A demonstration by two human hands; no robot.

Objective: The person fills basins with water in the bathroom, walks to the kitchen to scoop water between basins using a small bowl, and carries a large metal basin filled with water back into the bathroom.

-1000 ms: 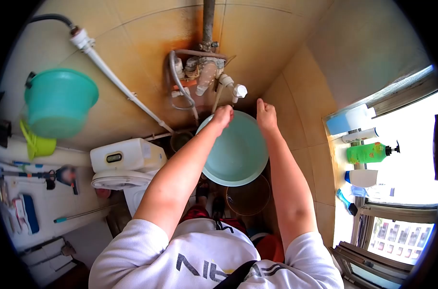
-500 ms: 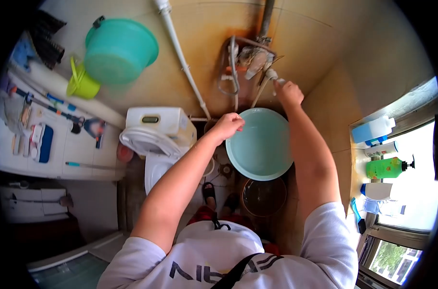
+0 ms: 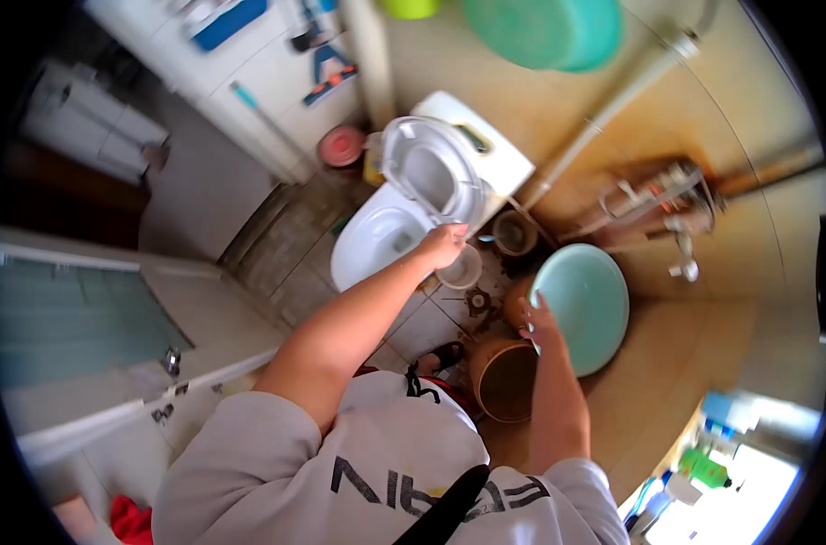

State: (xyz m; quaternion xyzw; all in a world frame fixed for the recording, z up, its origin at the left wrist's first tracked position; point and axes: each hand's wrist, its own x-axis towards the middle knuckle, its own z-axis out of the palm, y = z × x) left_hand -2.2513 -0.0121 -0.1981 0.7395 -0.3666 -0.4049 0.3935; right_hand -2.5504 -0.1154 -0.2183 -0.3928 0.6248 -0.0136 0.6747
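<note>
My left hand [image 3: 444, 247] is closed in front of the raised toilet lid and seat [image 3: 435, 173], above a small white tub [image 3: 461, 269]. Whether it touches the seat, or what its fingers hold, I cannot make out. At the near-left rim of a pale turquoise basin [image 3: 587, 309] is my right hand [image 3: 542, 325], its fingers apart; contact with the rim is unclear. The basin sits beside a brown bucket [image 3: 506, 381]. Away from both hands, a tap [image 3: 683, 265] sticks out of the stained wall.
The white toilet bowl [image 3: 376, 236] stands left of centre, with a red-lidded container [image 3: 342, 145] behind it. A large green bucket [image 3: 549, 32] hangs high on the wall. A white pipe [image 3: 603, 118] runs down the wall. Bottles [image 3: 703, 468] line the window ledge at lower right.
The view has turned left towards the toilet. My right hand has left the tap and come down to the basin rim. My left hand has moved from beside the basin to the toilet.
</note>
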